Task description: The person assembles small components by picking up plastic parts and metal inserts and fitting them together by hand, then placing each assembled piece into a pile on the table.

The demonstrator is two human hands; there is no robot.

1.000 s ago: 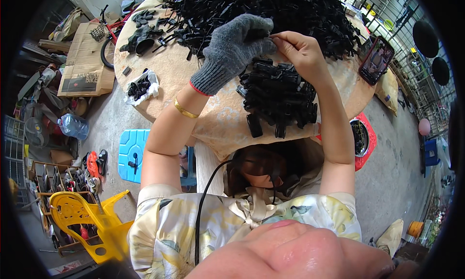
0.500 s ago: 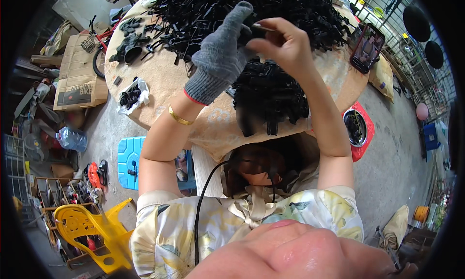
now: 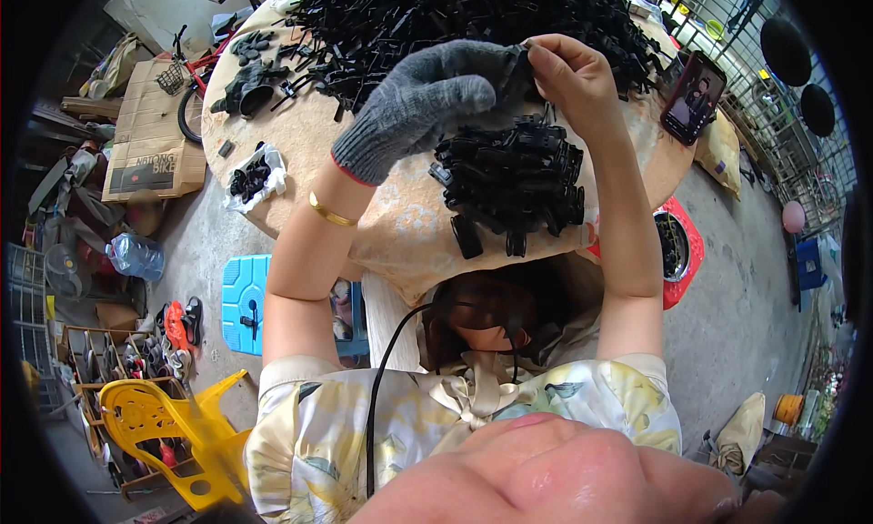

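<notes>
Both hands have risen closer to the camera since a moment ago. Left hand [image 3: 427, 101], in a grey knit glove, and bare right hand [image 3: 568, 74] meet, fingers pinched together on a small black plastic part [image 3: 520, 58] held above the round worktop [image 3: 400, 224]. Below them sits a small heap of black parts [image 3: 511, 183]; a larger pile [image 3: 455, 15] lies beyond.

Occlusions, head view
Small black part [image 3: 520, 58] mostly hidden between gloved left hand [image 3: 427, 101] and right hand [image 3: 573, 78]; black parts heap [image 3: 436, 15] cut off at top edge.
</notes>
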